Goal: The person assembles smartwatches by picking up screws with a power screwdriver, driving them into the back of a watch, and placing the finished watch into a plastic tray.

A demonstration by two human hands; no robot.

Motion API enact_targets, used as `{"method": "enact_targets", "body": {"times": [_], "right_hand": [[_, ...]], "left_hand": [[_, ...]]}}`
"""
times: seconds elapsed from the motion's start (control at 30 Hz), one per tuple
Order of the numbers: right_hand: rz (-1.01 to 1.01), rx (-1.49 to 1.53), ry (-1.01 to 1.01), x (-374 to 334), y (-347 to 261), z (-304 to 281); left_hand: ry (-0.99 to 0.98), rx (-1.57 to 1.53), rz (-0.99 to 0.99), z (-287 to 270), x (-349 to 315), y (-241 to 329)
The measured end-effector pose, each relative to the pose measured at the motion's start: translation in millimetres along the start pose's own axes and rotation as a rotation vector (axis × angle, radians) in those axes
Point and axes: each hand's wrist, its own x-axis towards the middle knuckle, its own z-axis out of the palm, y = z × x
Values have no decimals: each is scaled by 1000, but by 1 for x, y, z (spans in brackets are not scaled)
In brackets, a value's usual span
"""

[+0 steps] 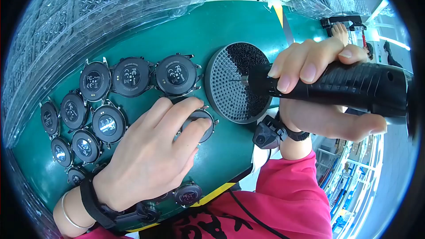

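Note:
My left hand (146, 155) is closed around a round black smartwatch case (206, 135), which lies on the green bench mat, fingers and thumb at its rim. In my right hand (310, 64) I grip a black electric screwdriver (354, 86), held almost level. Its thin bit points left over a round grey tray (223, 84) full of small holes. Tiny black pieces that look like screws (245, 57) cover the tray's right side. Whether the bit touches the tray or carries a screw, I cannot tell.
Several more watch cases (132, 76) lie back up in rows at the left, and another (187, 194) sits by the front edge. Stacked clear plastic trays (110, 13) border the far left. At the far right another person's hand (340, 32) shows beside a black device.

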Motion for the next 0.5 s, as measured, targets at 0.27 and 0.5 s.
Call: {"method": "enact_targets", "body": {"times": [0.27, 0.5], "right_hand": [[22, -21, 51, 1, 0, 5], [15, -19, 29, -1, 1, 5]], "left_hand": [[32, -7, 13, 0, 0, -2], [56, -44, -3, 1, -2, -5]]}}
